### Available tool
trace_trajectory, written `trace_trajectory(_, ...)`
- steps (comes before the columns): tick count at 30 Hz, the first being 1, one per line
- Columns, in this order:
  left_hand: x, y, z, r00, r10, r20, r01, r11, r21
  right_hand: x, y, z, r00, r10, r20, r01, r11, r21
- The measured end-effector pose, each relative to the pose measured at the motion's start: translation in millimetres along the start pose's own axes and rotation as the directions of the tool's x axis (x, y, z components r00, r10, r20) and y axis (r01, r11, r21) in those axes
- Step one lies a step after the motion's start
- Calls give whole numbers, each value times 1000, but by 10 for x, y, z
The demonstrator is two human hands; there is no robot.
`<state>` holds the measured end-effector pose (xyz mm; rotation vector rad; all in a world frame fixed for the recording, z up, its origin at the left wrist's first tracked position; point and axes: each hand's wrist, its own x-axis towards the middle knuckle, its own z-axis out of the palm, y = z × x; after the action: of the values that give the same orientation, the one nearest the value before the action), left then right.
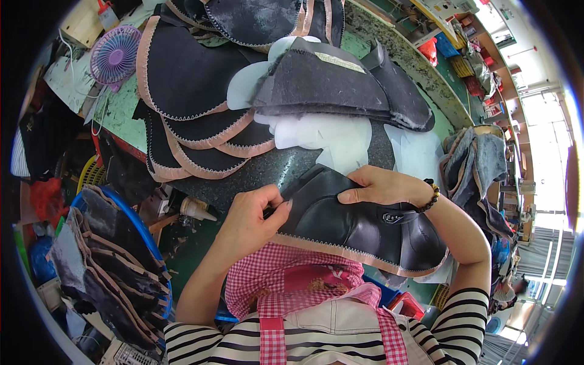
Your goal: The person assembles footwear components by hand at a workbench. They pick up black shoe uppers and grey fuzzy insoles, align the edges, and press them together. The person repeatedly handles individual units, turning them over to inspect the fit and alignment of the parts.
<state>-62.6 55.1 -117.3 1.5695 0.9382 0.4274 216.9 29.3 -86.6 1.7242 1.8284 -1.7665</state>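
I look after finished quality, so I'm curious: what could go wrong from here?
The beaded bracelet sits close to the black piece under the right hand, so it might scratch or snag it. The left hand has its grip at one edge; pinching too hard could crease it. The overlapping pile of black pieces might slide if bumped.

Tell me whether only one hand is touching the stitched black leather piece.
No: left hand and right hand both hold the black piece.
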Motion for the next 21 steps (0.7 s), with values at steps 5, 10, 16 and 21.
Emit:
trace_trajectory(5,-13,33,68,998,41,-56,-31,986,162,-5,-167,32,994,51,-94,-74,965,-253)
trace_trajectory(10,-170,56,112,922,334,-197,-108,709,697,13,-234,130,981,42,-190,-119,902,-414)
trace_trajectory(16,-221,-43,72,960,265,-94,-127,709,694,-19,-100,154,969,-137,-204,27,885,-465)
trace_trajectory(21,111,87,176,986,29,164,-21,999,-46,-332,-384,308,912,-362,-193,188,788,-586)
